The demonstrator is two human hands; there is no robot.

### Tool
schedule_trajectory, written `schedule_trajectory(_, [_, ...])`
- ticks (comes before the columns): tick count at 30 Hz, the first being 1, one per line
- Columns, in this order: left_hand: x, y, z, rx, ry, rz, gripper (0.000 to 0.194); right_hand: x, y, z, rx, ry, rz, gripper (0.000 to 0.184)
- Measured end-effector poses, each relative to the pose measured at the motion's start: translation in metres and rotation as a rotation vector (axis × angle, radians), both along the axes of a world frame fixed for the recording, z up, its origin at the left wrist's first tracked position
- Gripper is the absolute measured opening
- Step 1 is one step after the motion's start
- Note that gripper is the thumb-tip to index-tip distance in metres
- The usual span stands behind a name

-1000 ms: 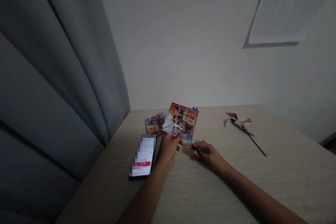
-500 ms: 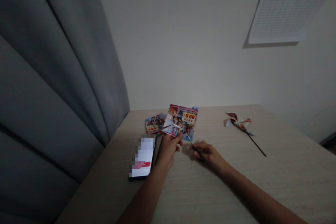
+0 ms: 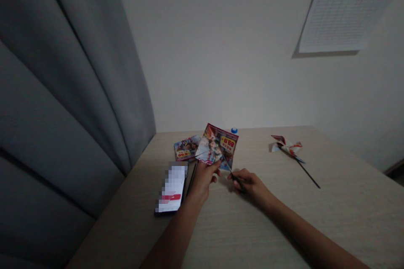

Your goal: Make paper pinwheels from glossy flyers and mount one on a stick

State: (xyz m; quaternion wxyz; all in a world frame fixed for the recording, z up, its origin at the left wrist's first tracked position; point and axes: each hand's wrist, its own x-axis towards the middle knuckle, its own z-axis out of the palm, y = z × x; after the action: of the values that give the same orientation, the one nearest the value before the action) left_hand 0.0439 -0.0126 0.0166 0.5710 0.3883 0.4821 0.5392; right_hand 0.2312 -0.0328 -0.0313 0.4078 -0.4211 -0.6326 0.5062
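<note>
Resting over the pale woodgrain table (image 3: pixel 284 222), the left hand (image 3: pixel 203 178) closes its grip on a glossy red printed flyer (image 3: pixel 217 147), which stands tilted off the table. The right hand (image 3: pixel 249 185) clenches a thin black rod (image 3: pixel 235 176) against the flyer. A red-and-white paper pinwheel (image 3: pixel 286 146) lies well right.

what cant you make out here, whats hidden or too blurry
Head view only:
- phone screen: pixelated, unreadable
- blue cap: what it tops is hidden behind the printed flyer
- printed flyer: lower part hidden by the left hand
- thin tool: grip hidden by the right hand, too thin to name
</note>
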Motion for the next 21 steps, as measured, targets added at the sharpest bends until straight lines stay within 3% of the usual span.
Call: schedule_trajectory(21, [0.0009, -0.0005, 0.0015, -0.012, 0.004, -0.027, 0.040, -0.0001, 0.0016, -0.0043, -0.006, 0.034, -0.006, 0.049])
